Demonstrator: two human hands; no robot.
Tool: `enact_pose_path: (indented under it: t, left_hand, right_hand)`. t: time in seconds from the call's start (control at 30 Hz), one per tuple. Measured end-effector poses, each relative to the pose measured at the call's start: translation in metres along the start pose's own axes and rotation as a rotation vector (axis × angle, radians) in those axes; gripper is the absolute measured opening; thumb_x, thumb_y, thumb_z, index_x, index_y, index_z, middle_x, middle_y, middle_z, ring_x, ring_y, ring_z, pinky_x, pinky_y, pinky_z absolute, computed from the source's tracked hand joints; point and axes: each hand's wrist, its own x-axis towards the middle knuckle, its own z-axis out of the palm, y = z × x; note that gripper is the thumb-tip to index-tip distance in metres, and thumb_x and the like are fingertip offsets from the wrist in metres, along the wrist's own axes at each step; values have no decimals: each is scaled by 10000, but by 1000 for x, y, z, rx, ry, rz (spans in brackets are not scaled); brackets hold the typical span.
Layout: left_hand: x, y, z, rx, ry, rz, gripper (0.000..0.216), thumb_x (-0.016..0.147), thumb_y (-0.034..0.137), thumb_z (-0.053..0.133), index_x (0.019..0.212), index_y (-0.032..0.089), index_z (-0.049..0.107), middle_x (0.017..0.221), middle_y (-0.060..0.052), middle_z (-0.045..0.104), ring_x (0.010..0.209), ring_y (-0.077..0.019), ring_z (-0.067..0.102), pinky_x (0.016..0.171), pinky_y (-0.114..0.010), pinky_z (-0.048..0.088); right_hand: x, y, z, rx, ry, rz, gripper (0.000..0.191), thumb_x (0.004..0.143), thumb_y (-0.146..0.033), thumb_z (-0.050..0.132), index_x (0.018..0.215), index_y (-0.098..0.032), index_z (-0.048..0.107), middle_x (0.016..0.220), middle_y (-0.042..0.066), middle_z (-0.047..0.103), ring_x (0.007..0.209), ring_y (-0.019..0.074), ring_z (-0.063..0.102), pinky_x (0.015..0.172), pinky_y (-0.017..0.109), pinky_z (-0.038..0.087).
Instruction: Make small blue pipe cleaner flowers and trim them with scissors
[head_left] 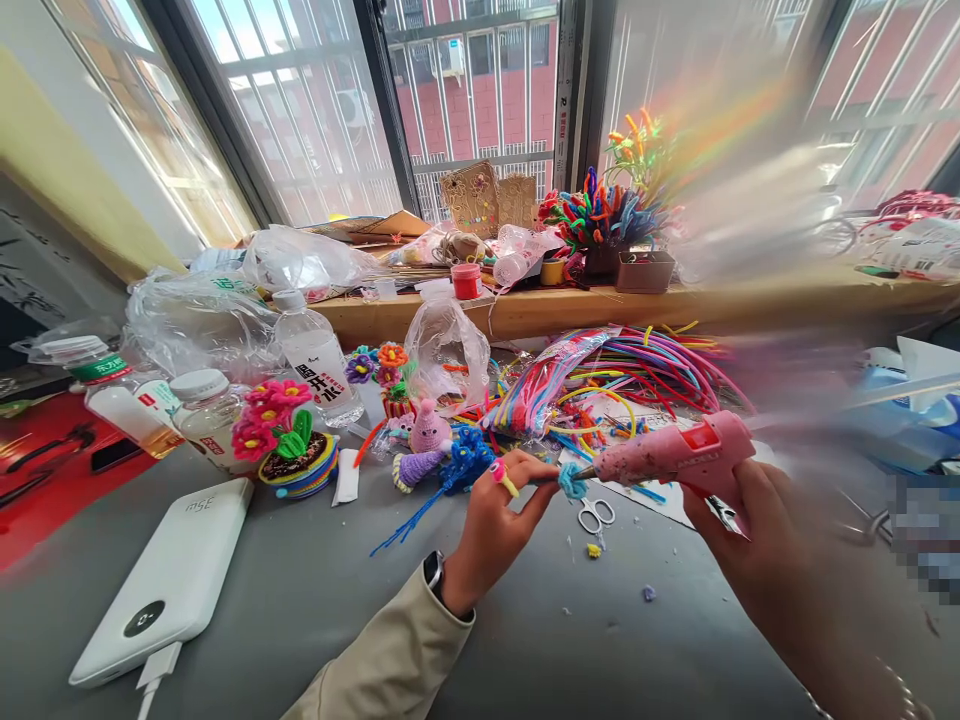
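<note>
My left hand (pixel 501 530) pinches a small blue coil of pipe cleaner (pixel 573 481) between thumb and fingertips, above the grey table. A pink glue gun (pixel 667 455) sits in my right hand (pixel 765 520), whose fingers wrap round its handle. The gun's nozzle points left and meets the blue coil, or comes very close to it. White-handled scissors (pixel 597 516) lie just below the coil. To the left of my left hand are a blue fuzzy piece with trailing strands (pixel 457 470) and a pink and purple crocheted figure (pixel 430 428).
A bundle of coloured pipe cleaners (pixel 570 375) lies behind my hands. At left stand a pink flower pot (pixel 300 475), a clear bottle (pixel 319 360) and a white power bank (pixel 169 575) with a cable. A wooden sill (pixel 375 322) holds bags and craft items. A blur covers the right side.
</note>
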Motion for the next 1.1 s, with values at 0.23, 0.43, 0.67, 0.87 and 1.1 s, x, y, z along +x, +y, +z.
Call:
enact_pose_path:
  t: [0.23,0.43,0.67,0.87,1.1]
  left_hand:
    - [0,-1,0,-12,-11,-23,77,753,185,546,788,158,609,726,-28,621,689,-110,571,662,-222,440]
    - [1,0,0,-32,0,-13,67,758,186,541,780,162,599,718,-27,616,677,-110,570,655,-227,443]
    - [2,0,0,-36,-1,-13,61,757,179,541,779,160,595,721,-29,617,684,-112,572,663,-231,442]
    - [3,2,-1,-30,-2,-27,67,759,191,539,763,164,600,719,-28,620,677,-112,574,656,-228,440]
    - [3,3,-1,-45,13,-25,65,754,189,542,760,161,601,709,-26,617,662,-109,571,637,-222,445]
  right_hand:
    - [-2,2,2,10,-13,7,205,775,-316,531,886,-145,529,735,73,559,685,195,552,576,298,437]
    - [4,-3,-3,-6,-33,16,168,782,-310,527,823,-146,522,702,66,552,669,194,550,552,292,424]
    - [11,-11,-10,-63,-28,-21,169,800,-302,520,760,-140,492,683,76,560,666,200,560,518,277,402]
    - [10,-11,-10,-67,-2,-39,138,807,-275,507,806,-137,495,694,69,552,669,195,562,542,280,416]
    - [7,-8,-9,-48,-13,-10,135,791,-282,530,764,-160,477,700,63,550,661,193,562,523,276,412]
